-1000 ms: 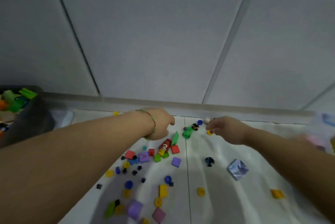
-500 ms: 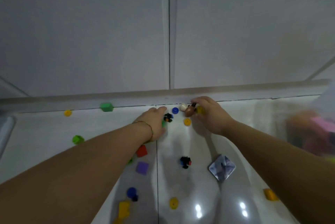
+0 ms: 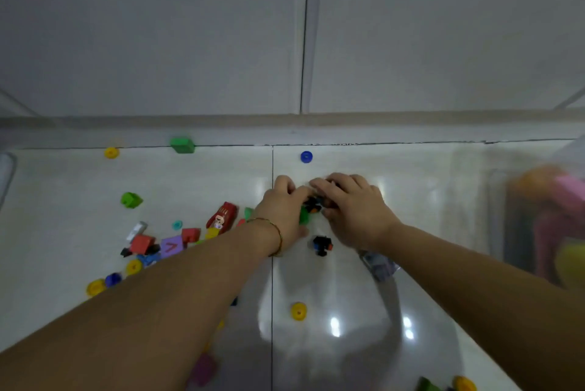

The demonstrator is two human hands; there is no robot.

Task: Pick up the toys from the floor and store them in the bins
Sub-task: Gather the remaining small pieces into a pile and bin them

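Both hands meet on the glossy white tiled floor, a little short of the far wall. The left hand, with a thin gold bracelet on its wrist, has its fingers curled round a small green plastic block that shows at the edge of its palm. The right hand is just beside it, fingers bent down over a tiny black toy figure with orange spots. Whether it actually pinches that figure cannot be told, as the fingers cover it.

A second small black toy figure lies on the floor just near of the two hands. A blue plastic ring sits farther off, by the wall. Left of the hands lie a red toy car, a purple letter block, a red cube and a teal ring, close together. A yellow ring lies apart, nearer the camera. A clear plastic bin stands at the right, with blurred pink and yellow toys inside.
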